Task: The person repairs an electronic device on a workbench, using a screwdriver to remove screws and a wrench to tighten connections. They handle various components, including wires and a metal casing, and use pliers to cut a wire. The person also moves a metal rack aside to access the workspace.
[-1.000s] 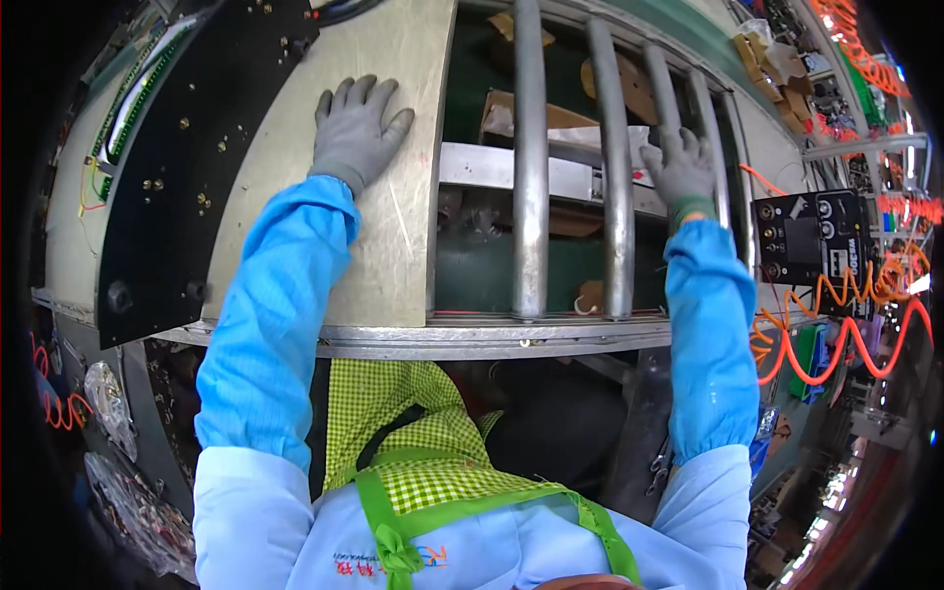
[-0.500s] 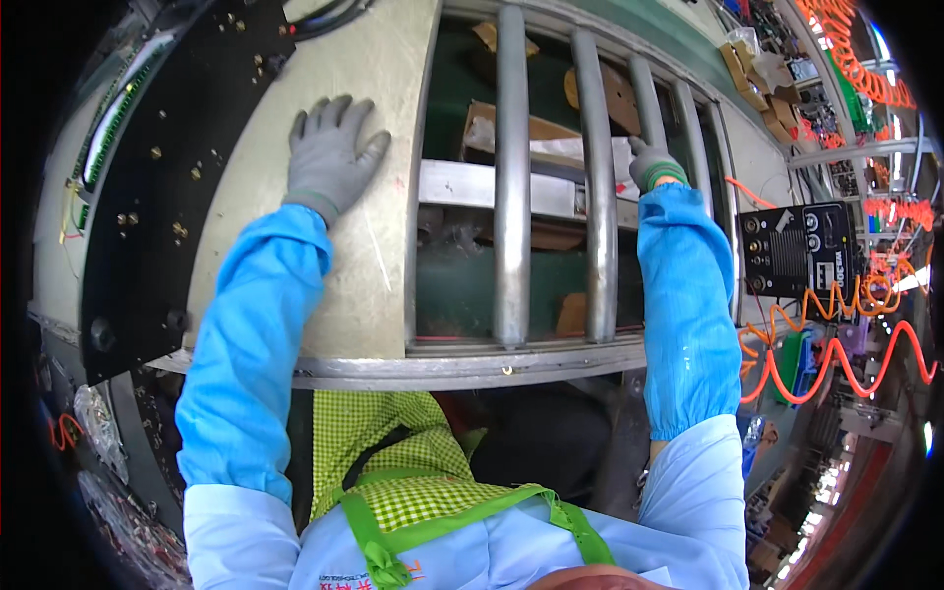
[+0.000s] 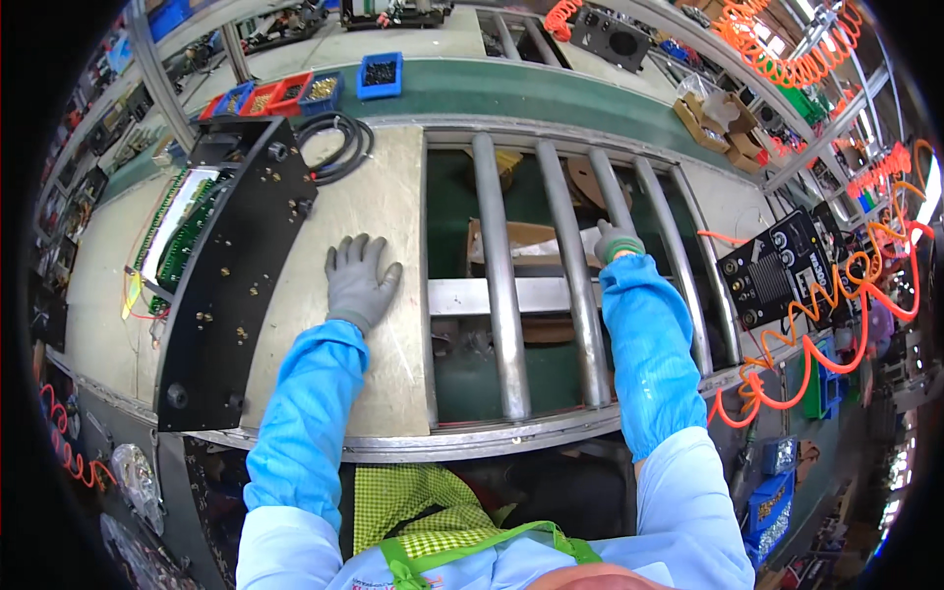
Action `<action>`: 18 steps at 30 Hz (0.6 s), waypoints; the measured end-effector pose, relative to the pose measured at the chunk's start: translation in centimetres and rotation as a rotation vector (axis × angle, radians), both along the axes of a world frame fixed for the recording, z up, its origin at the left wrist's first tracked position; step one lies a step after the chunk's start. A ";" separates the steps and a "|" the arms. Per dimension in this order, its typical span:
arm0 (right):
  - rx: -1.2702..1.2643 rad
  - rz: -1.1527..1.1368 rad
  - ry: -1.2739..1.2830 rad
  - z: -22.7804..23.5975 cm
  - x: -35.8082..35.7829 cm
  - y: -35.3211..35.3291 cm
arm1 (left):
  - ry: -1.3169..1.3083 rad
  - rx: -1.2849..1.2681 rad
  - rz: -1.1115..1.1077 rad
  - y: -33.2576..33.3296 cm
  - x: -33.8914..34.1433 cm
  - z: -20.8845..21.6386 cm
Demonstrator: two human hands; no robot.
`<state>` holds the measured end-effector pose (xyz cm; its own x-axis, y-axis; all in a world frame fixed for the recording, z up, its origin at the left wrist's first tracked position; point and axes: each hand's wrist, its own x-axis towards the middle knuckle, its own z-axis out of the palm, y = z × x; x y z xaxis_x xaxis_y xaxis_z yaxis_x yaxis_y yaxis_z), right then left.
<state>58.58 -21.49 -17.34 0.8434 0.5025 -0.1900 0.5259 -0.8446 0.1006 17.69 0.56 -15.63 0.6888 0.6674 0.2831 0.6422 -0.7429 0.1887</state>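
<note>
My left hand (image 3: 361,283), in a grey glove, lies flat with its fingers spread on a pale board (image 3: 388,393). It holds nothing. My right hand (image 3: 617,242), gloved with a green cuff, is on a metal roller (image 3: 612,187) of the conveyor section. Its fingers curl down round the roller and are mostly hidden; a digit shows at the roller's left side. Left of my left hand stands a long black panel (image 3: 221,295) with brass-coloured fittings, part of a unit with a green circuit board (image 3: 167,236) behind it.
Below the rollers are cardboard pieces (image 3: 531,236) and a light crossbar (image 3: 457,297). A coiled black cable (image 3: 339,147) lies beyond the board. Blue and red parts bins (image 3: 380,76) line the far side. At right are a black control box (image 3: 777,265) and orange coiled hoses (image 3: 836,359).
The view has shifted, bringing the far bins and more of the black unit into sight. Both hands keep about the same places on the board and roller.
</note>
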 end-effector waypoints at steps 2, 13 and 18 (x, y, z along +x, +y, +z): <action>-0.024 0.069 -0.028 1.7 -0.6 -0.3 | -0.010 0.015 -0.010 0.0 0.6 0.0; 0.083 -0.023 0.113 7.9 0.9 -6.1 | -0.049 -0.005 -0.002 0.1 0.4 0.2; 0.209 -0.166 -0.032 10.5 4.2 -16.2 | -0.038 0.018 -0.005 0.1 0.4 -0.4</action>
